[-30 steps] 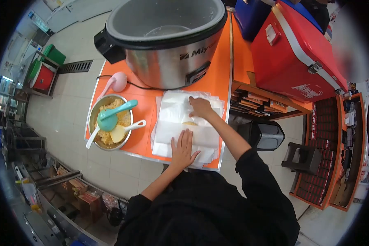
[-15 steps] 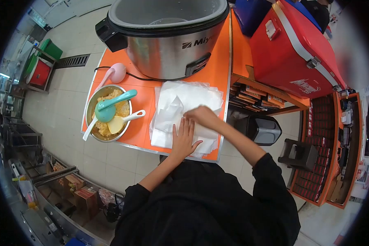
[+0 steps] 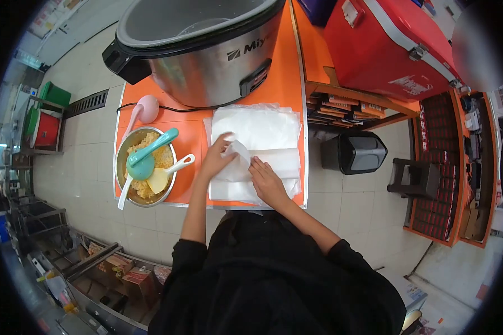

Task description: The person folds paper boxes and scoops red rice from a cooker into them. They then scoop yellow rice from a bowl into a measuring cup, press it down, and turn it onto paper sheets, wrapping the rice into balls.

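Observation:
A stack of thin white paper sheets [image 3: 257, 125] lies near the front edge of the orange table [image 3: 184, 131]. On it, a folded paper sheet [image 3: 239, 152] is partly lifted between my hands. My left hand [image 3: 215, 158] pinches the left side of this sheet, thumb and fingers curled round it. The fingers of my right hand [image 3: 267, 180] press together at its right edge. Left of the stack stands a metal bowl [image 3: 173, 159] of yellowish rice [image 3: 141, 191], with a teal scoop [image 3: 142, 166], a pale yellow scoop with white handle [image 3: 159, 180] and another white handle in it.
A large steel cooker [image 3: 207, 72] stands open behind the stack. A pink scoop [image 3: 148, 109] lies on a black cord behind the bowl. At the right are a red cooler [image 3: 385, 50], an orange shelf, a black bin [image 3: 355, 152] and a dark stool [image 3: 416, 178].
My left hand has moved from lying flat on the stack to the left side of the folded sheet. My right hand has come lower, to the sheet's right edge. The view has shifted slightly.

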The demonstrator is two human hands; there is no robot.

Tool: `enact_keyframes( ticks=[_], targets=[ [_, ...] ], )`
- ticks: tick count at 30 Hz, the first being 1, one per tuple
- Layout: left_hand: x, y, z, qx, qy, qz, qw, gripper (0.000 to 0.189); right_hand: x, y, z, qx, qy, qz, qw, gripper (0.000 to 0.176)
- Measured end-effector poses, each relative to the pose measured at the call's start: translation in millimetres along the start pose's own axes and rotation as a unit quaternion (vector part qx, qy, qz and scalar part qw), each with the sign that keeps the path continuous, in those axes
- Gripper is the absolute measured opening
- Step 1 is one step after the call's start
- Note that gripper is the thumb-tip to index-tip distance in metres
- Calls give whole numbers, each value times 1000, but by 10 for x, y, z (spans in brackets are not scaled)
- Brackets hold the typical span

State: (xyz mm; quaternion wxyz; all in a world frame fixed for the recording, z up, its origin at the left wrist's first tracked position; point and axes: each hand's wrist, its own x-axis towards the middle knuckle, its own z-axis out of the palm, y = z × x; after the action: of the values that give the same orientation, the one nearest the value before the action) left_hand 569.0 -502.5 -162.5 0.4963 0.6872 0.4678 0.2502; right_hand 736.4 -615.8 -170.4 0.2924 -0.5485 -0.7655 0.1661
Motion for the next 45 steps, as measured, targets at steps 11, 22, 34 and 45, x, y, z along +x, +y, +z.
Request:
enact_keyframes(
  ticks=[11, 22, 34, 45],
  targets=[
    [-420, 202, 127, 366, 306, -7, 879, 47, 59, -74, -57, 57, 15, 46, 997, 38],
    [-789, -173, 592, 269, 148, 107, 946, 62, -396, 220, -125, 38, 87, 125, 988, 68],
    [-110, 180, 495, 311, 19, -158, 937, 44, 294, 265, -352, -35, -42, 326, 944, 45],
    [25, 121, 497, 414, -11, 42, 909, 40, 337, 467, -142, -170, -87, 174, 966, 19]
  ],
)
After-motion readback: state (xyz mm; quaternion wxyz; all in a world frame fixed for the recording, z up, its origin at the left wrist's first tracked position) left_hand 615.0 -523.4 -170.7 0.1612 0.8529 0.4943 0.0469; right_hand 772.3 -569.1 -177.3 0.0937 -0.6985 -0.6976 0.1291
